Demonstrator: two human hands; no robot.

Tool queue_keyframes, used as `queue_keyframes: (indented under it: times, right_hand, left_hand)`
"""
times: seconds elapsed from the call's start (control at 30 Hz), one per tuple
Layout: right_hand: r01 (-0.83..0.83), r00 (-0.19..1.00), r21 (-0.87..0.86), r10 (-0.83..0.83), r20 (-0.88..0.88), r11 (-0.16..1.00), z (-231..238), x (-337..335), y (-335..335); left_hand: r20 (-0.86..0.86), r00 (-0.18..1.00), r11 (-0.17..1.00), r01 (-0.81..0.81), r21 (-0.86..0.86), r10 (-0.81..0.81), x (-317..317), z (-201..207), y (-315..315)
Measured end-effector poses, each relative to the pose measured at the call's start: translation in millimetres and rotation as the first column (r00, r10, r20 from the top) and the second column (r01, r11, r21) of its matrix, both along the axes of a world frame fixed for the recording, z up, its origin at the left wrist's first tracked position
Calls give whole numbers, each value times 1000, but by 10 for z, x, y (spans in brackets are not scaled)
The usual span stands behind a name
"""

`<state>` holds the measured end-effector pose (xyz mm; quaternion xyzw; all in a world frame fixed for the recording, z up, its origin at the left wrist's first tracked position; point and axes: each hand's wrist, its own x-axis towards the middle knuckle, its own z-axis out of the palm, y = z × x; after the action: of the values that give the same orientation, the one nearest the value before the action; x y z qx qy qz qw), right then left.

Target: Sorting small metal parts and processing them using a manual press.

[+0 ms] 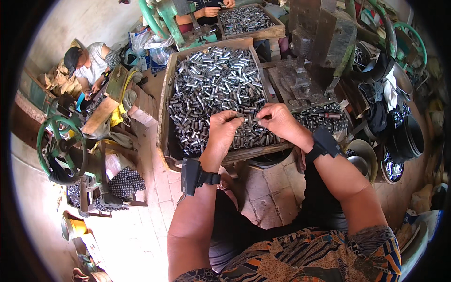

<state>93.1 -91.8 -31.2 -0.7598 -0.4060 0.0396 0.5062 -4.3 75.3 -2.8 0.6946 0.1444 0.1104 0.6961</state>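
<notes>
A wooden tray (pixel 163 113) stands in front of me, heaped with short, shiny metal tubes (pixel 216 80). Over its near right part, my left hand (pixel 222 129) is closed in a pinch at a small metal tube (pixel 245 119). My right hand (pixel 282 121) faces it, thumb and fingers pinched together close by. Whatever lies between the right fingertips is too small and covered to make out. The fingertips of both hands are a short gap apart, just above the heap. Each wrist wears a black strapped device.
A heavy metal press (pixel 300 70) stands right of the tray, with a screwdriver (pixel 324 115) on dotted cloth beside it. Another tube-filled tray (pixel 268 34) lies beyond, near another person's hands. A co-worker sits far left. Black buckets (pixel 405 143) and metal bowls stand right; a green handwheel (pixel 61 123) left.
</notes>
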Motion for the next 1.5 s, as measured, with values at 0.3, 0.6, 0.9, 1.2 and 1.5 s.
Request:
queue_keyframes:
  times: [0.3, 0.6, 0.9, 1.2, 1.5]
  right_hand:
    - [23, 794, 244, 130, -593, 970, 181, -35, -120]
    - [-7, 586, 320, 263, -766, 947, 145, 55, -224]
    - [-88, 509, 412, 397, -764, 907, 184, 63, -281]
    - [-64, 890, 261, 173, -421, 963, 114, 9, -225]
    - [112, 894, 252, 13, -448, 961, 130, -14, -273]
  left_hand:
    - [-1, 993, 992, 121, 45, -121, 5, -32, -4]
    - [82, 959, 929, 237, 284, -270, -1, -71, -59]
    - [-34, 966, 946, 245, -213, -258, -146, 159, -112]
    - [43, 997, 701, 11, 713, -60, -109, -21, -245]
    - [-43, 999, 999, -3, 41, 5, -147, 91, -77]
